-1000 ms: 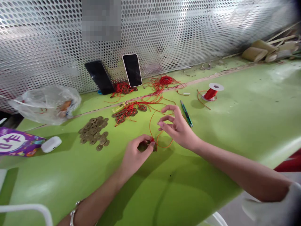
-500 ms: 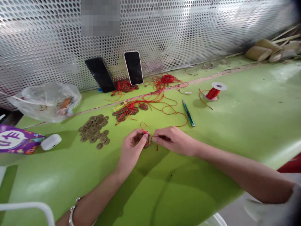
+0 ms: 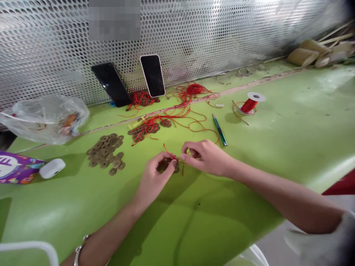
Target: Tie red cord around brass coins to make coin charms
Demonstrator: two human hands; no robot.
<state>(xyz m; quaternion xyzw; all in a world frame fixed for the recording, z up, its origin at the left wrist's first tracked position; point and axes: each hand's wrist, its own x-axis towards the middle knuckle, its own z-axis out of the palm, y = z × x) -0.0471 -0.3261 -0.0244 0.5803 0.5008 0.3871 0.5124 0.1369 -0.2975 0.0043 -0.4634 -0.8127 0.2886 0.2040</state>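
Note:
My left hand pinches brass-coloured coins with a red cord knotted at their top, just above the green table. The thumb and fingers hide most of these coins. Close on the right, my right hand has its thumb and index finger brought together on a strand of the cord, the other fingers curled. One short cord end points up from the knot, and another hangs between the hands. Left of the hands lies a pile of loose round coins with holes in the middle.
Behind the hands lie coins tied with red cord and a tangle of cord. A cutter pen and a red thread spool are to the right. Two phones lean on the mesh wall. A plastic bag and white case sit left.
My right hand's thumb and index finger have shifted up slightly from the knot, with the finger more bent. My left hand keeps its hold. The whole view has shifted a little.

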